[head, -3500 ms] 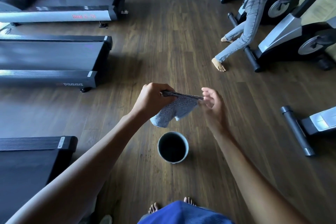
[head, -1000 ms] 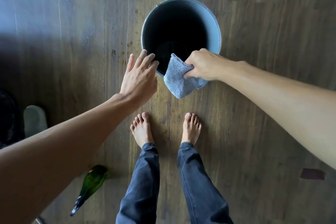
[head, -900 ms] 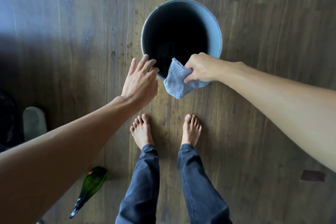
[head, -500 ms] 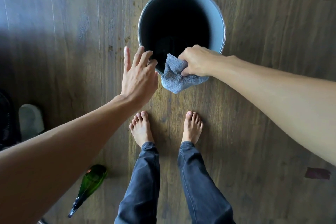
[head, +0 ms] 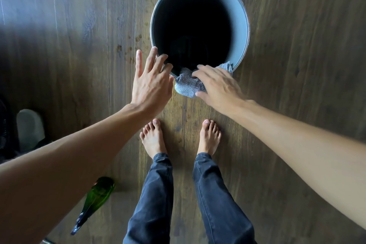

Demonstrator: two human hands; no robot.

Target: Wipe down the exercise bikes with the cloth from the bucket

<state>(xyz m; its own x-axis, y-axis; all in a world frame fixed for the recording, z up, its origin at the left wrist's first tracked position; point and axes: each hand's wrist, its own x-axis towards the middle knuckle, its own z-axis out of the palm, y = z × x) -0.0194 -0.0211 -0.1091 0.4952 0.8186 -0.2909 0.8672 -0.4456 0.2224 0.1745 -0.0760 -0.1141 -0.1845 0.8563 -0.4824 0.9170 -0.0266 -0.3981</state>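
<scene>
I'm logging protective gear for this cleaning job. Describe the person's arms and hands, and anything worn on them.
The left arm and the right arm are bare along all that shows, with no sleeve in view. The left hand and the right hand wear no gloves. No watch, bracelet or ring shows on either.

nubby cloth, perhaps metal bucket, wood-grain floor
</scene>
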